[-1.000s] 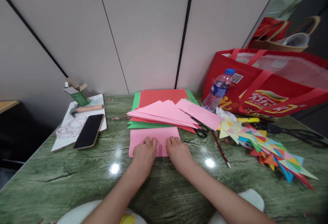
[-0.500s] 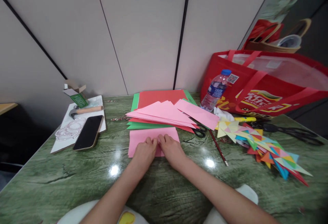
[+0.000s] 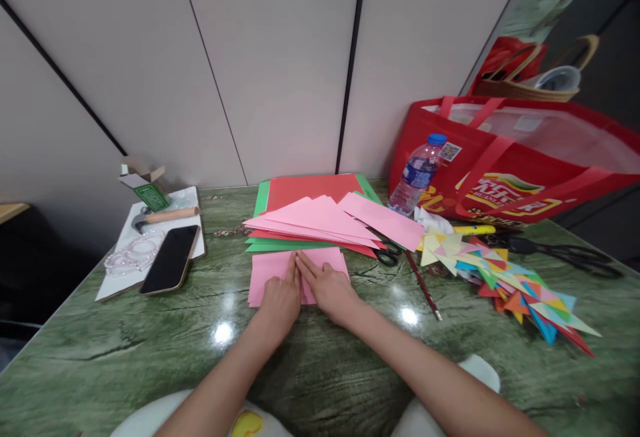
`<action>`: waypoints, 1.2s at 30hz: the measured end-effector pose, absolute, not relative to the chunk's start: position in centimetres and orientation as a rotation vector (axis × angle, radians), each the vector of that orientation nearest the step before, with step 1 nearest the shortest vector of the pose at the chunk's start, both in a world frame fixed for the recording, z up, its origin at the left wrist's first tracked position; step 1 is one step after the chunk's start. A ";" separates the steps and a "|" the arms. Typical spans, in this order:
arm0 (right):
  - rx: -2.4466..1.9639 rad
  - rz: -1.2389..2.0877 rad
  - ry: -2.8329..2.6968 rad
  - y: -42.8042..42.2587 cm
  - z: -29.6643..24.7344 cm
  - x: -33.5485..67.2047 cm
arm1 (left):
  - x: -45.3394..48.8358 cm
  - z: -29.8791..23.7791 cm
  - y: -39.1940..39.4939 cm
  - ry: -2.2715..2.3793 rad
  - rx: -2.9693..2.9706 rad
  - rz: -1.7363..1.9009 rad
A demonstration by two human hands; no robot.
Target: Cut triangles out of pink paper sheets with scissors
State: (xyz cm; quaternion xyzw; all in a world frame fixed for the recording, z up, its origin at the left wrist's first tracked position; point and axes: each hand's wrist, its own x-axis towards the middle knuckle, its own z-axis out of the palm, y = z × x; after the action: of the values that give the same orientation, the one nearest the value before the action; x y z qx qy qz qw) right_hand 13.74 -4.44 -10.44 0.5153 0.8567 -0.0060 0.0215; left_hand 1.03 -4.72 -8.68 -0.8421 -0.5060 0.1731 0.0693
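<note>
A folded sheet of pink paper [image 3: 265, 273] lies on the table in front of me, its fold along the far side. My left hand [image 3: 281, 300] presses down on its middle, the index finger stretched toward the folded edge and the other fingers partly curled. From the right, my right hand [image 3: 334, 293] rests on the same sheet with fingers stretched out. Both index fingertips meet at the fold, near its middle. Just beyond lies a stack of pink folded sheets [image 3: 315, 215] on red paper [image 3: 315, 190] and green sheets [image 3: 280, 245].
To the right are black-handled scissors [image 3: 387, 257], a pencil [image 3: 424, 287], folded colored paper pieces [image 3: 515, 283], a water bottle [image 3: 416, 177] and a red bag [image 3: 480, 177]. At left, a phone [image 3: 170, 259], hammer [image 3: 170, 215] and small box [image 3: 150, 190] sit near a white board [image 3: 117, 283].
Both hands' fingertips have slid away from me, from the middle of the pink sheet to its far fold. The index fingers have straightened. The view has shifted slightly.
</note>
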 end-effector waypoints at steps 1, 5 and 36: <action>1.596 -0.028 2.653 -4.4 -10.4 13.7 | 1.0 -8.5 -4.7 -1.527 -2.538 0.528; 1.623 -0.045 2.639 -4.1 -10.4 13.4 | 0.8 -7.7 -4.6 -1.527 -2.555 0.545; 1.769 -0.220 2.515 -3.9 -8.9 12.8 | -0.5 -8.6 -3.6 -1.618 -2.540 0.380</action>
State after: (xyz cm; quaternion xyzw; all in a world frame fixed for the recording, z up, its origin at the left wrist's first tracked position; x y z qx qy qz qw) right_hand 12.78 -3.90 -8.87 0.5737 0.8154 -0.0712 0.0295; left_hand -0.47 -3.63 -8.65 -0.8356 -0.5322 0.1252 0.0533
